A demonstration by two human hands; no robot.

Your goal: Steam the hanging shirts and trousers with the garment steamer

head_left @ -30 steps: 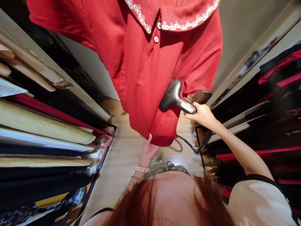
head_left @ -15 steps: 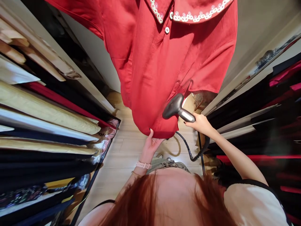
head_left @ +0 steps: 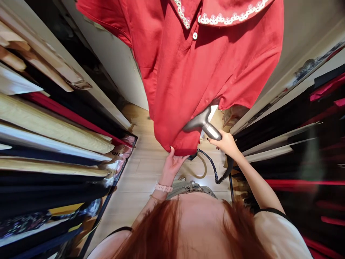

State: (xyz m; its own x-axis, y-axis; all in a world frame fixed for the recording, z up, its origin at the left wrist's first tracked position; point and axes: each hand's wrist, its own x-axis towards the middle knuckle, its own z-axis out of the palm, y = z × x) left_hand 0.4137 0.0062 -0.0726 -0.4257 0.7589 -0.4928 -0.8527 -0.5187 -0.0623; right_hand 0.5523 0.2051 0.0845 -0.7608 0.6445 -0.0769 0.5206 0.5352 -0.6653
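In front of me hangs a red blouse point(head_left: 183, 79) with a broad collar edged in white embroidery and a pale button. My left hand point(head_left: 172, 163) pinches its bottom hem, thumb on the front and fingers behind the cloth. My right hand point(head_left: 225, 144) grips the handle of a black garment steamer head point(head_left: 198, 121). The head rests against the blouse's lower right side, and part of it is tucked by the fabric edge. From the handle a black ribbed hose point(head_left: 211, 163) loops down below my right hand.
Racks of hanging clothes point(head_left: 54, 111) line the left side. More dark and red garments point(head_left: 296, 144) hang along the right. Between them lies a pale wooden floor point(head_left: 126, 194). A wooden object point(head_left: 231, 115) stands partly hidden behind the blouse.
The steamer head has tilted and shifted slightly left and down, showing its white face. The blouse has swung a little to the right at the top; my left hand keeps the hem.
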